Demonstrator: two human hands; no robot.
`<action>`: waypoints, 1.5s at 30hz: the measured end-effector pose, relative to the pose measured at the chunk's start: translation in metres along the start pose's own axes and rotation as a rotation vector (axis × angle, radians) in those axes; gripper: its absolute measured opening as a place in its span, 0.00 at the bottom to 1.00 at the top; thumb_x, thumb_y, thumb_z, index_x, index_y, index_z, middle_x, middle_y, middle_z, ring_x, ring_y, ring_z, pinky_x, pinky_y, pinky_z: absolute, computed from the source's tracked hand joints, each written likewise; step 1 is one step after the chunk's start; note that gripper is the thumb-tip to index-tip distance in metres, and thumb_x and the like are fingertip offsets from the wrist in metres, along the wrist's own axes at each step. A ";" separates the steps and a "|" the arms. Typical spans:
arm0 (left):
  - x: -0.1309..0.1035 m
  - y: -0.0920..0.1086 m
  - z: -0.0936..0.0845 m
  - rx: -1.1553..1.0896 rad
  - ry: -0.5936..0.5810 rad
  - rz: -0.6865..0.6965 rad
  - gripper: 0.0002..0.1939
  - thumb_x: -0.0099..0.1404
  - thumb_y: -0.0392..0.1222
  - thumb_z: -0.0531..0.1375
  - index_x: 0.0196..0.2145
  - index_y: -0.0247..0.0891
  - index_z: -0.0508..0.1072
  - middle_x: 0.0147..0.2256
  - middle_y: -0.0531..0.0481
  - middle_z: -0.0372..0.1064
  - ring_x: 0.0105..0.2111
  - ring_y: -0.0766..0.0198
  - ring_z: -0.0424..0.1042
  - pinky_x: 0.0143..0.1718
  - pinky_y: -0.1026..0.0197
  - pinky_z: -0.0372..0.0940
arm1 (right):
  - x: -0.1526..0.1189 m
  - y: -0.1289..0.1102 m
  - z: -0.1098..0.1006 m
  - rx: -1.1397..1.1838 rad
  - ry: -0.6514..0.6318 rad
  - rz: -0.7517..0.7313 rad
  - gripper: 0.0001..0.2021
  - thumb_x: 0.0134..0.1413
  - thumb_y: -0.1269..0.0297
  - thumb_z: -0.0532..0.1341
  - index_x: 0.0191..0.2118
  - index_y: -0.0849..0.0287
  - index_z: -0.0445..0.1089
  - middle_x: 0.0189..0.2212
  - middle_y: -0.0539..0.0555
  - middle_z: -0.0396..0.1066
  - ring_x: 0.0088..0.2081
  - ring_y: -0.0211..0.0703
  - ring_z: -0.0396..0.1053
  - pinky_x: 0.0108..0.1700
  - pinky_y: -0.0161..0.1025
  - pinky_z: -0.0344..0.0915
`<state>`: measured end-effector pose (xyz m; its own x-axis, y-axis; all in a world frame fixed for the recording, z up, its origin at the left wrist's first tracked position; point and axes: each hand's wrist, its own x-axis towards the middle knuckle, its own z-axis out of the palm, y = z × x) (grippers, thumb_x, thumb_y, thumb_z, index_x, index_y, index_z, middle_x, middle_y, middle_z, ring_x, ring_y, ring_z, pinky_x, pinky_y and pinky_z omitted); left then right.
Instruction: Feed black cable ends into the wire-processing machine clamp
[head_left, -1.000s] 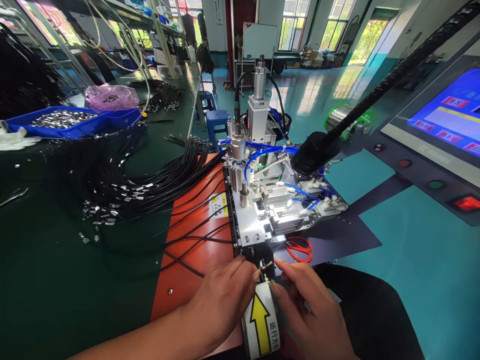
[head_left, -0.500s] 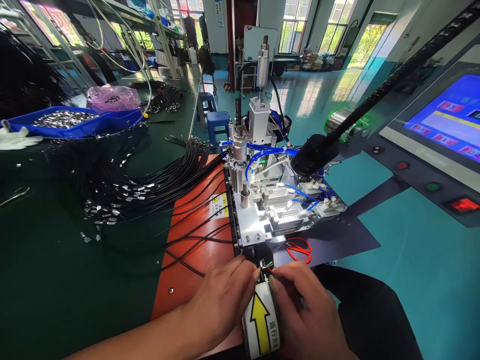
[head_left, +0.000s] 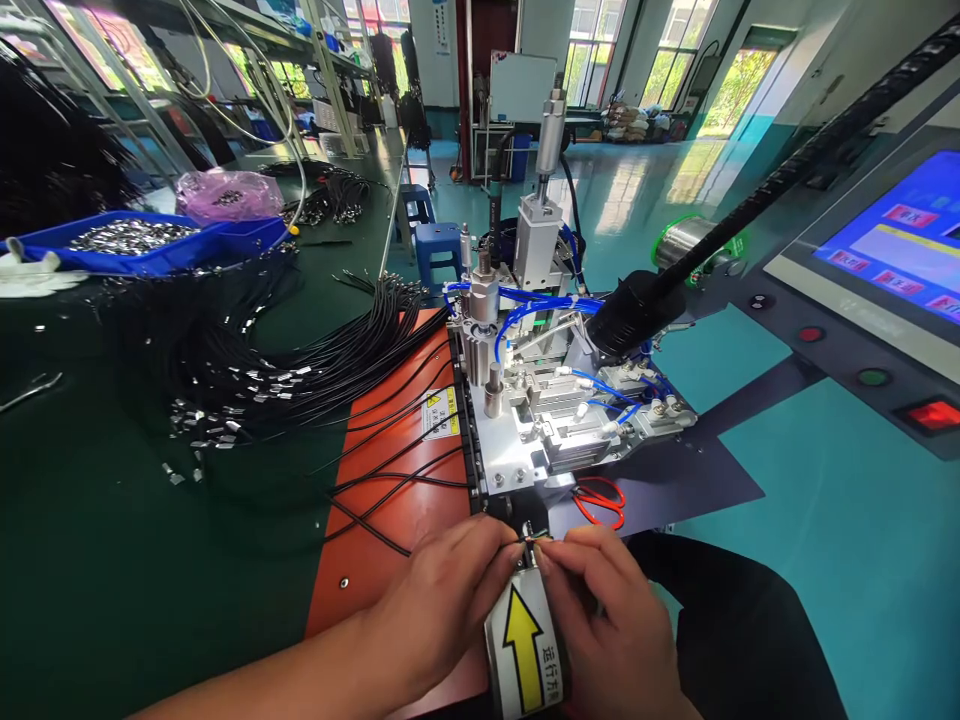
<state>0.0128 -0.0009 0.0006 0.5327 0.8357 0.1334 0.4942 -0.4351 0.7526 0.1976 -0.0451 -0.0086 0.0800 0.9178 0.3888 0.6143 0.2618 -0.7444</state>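
Note:
Between both fingertips, at the front of the machine, are several thin coloured wires (head_left: 538, 537) at a cable end. My left hand (head_left: 461, 590) pinches at their left side, thumb against forefinger. From the right, my right hand (head_left: 615, 610) pinches the wires' other side. A small metal part (head_left: 527, 530) shows just beyond the fingertips. Below them lies a white guide cover with a yellow arrow (head_left: 523, 640), between my two hands. The metal machine (head_left: 570, 420) with blue air tubes stands directly ahead.
Red-handled scissors (head_left: 600, 502) lie right of my fingertips. Black cables (head_left: 375, 340) with metal ends spread over the green table (head_left: 150, 560) and orange plate (head_left: 375, 570). A blue tray (head_left: 217, 250) holds small metal parts. A lamp (head_left: 634, 315) and control panel (head_left: 855, 345) stand right.
My fingertips have drawn closer together over the wires, which now lie flatter between them. The machine's rear upright cylinder has shifted to the right. The view has moved slightly.

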 end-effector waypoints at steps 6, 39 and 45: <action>-0.001 -0.003 0.003 0.034 0.036 0.028 0.09 0.75 0.40 0.53 0.35 0.40 0.65 0.30 0.55 0.67 0.29 0.68 0.67 0.30 0.66 0.59 | -0.005 -0.003 0.019 -0.088 0.129 -0.157 0.07 0.63 0.71 0.60 0.38 0.58 0.76 0.32 0.54 0.74 0.30 0.40 0.75 0.35 0.34 0.72; 0.002 0.003 0.003 0.142 0.011 0.107 0.13 0.76 0.39 0.50 0.32 0.38 0.66 0.27 0.54 0.65 0.26 0.67 0.65 0.28 0.64 0.57 | 0.019 -0.001 -0.025 0.395 -0.295 0.603 0.16 0.64 0.47 0.58 0.42 0.53 0.74 0.31 0.49 0.73 0.32 0.40 0.71 0.34 0.33 0.67; 0.001 0.000 0.005 0.177 0.037 0.128 0.12 0.75 0.38 0.51 0.32 0.39 0.64 0.27 0.55 0.64 0.26 0.67 0.65 0.27 0.63 0.55 | 0.029 -0.010 -0.025 0.313 -0.364 0.557 0.16 0.64 0.50 0.58 0.35 0.56 0.74 0.29 0.50 0.73 0.32 0.40 0.69 0.29 0.32 0.61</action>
<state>0.0168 -0.0023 -0.0027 0.5748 0.7801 0.2470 0.5384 -0.5878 0.6038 0.2135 -0.0291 0.0241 0.0160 0.9664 -0.2567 0.3012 -0.2495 -0.9204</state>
